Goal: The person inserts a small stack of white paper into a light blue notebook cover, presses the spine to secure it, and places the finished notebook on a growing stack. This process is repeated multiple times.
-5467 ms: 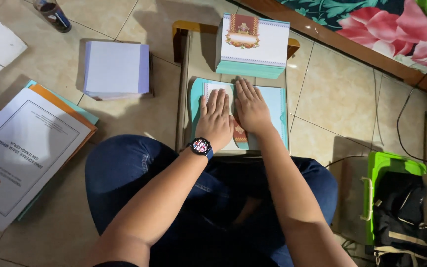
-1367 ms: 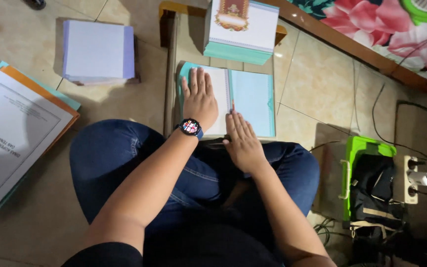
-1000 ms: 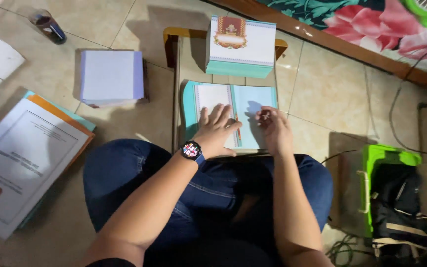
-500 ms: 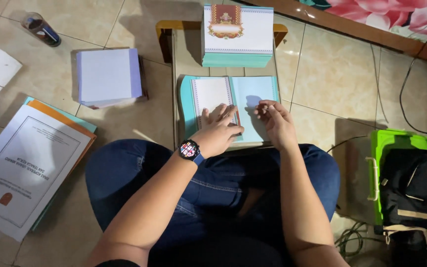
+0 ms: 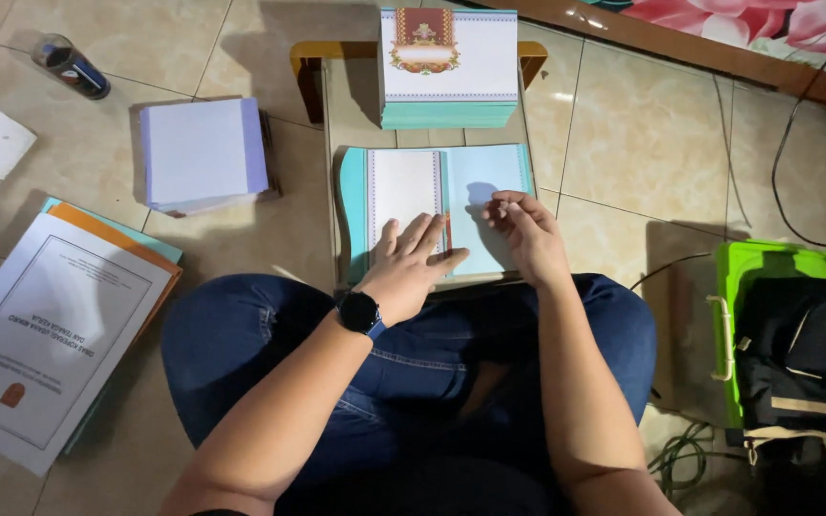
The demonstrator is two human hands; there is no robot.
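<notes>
A teal card point(image 5: 480, 186) lies spread open on a small wooden table point(image 5: 351, 105) in front of my crossed legs. Its left half is a white panel with a dotted border. My left hand point(image 5: 411, 263), a dark watch on its wrist, presses flat on the lower edge of that white panel. My right hand point(image 5: 525, 234) rests on the card's teal right half, fingertips pinched together near the middle fold. Whether something small sits between those fingers is hidden. Behind the card stands a stack of teal-edged printed cards point(image 5: 446, 67).
On the tiled floor to the left lie a pile of white sheets point(image 5: 198, 153), bound documents with orange and teal covers point(image 5: 54, 334) and a dark bottle point(image 5: 69, 65). A green box point(image 5: 762, 263) holding a black bag and cables sits at my right.
Both hands pressed flat on the closed card at first. The card now lies open; my left hand holds down the white panel and my right hand has moved up onto the teal half.
</notes>
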